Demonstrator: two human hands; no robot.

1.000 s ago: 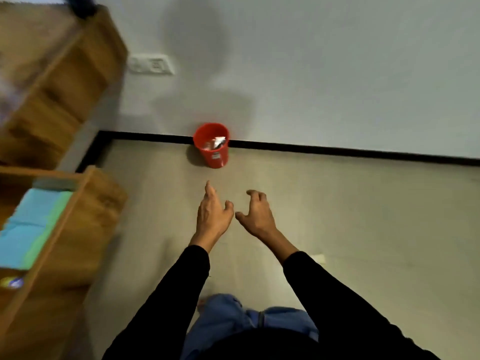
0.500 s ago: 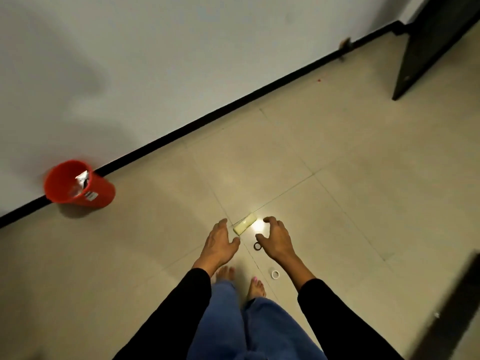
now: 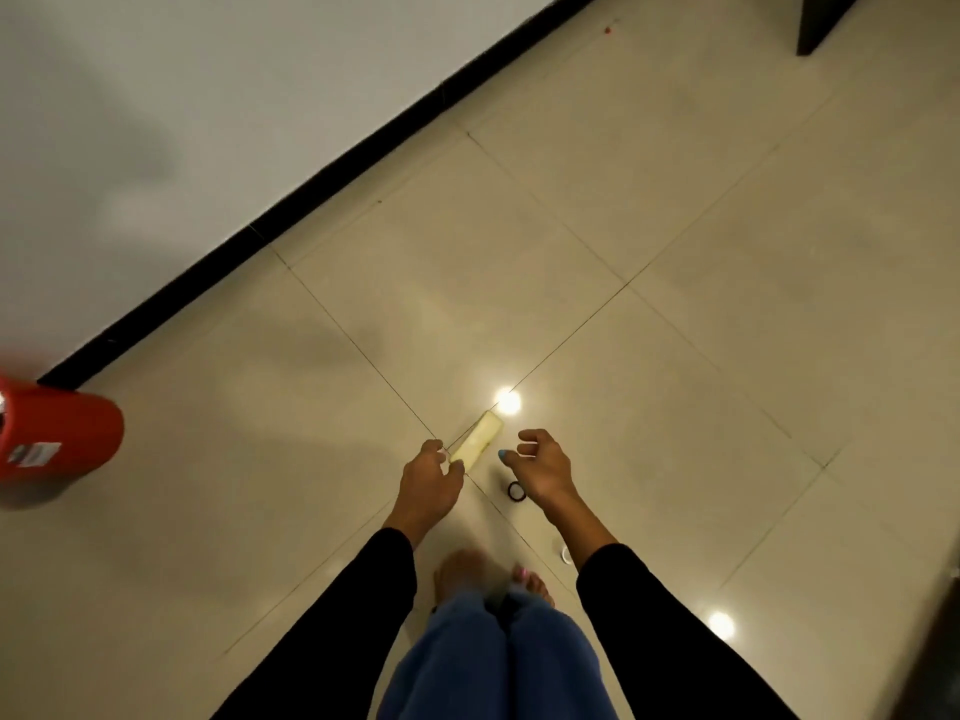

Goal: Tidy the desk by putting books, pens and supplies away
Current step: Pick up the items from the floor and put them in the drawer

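Note:
A pale yellow flat bar [image 3: 479, 437], perhaps an eraser, lies on the tiled floor at a tile joint. My left hand [image 3: 430, 478] hangs above its near end with loosely curled fingers and holds nothing. My right hand [image 3: 540, 467] hovers just right of the bar, fingers loosely curled, also holding nothing. A small black ring [image 3: 516, 491] lies on the floor below my right hand. A small white ring [image 3: 566, 553] shows partly beside my right sleeve.
A red bin [image 3: 57, 433] stands at the left edge by the white wall and black skirting. My bare feet [image 3: 488, 579] stand below the hands. A dark piece of furniture [image 3: 821, 18] sits at the top right.
The view swung from the shelf and bin toward the floor and then came closer. The yellow bar and rings came into view, and both hands now hang nearer the bar.

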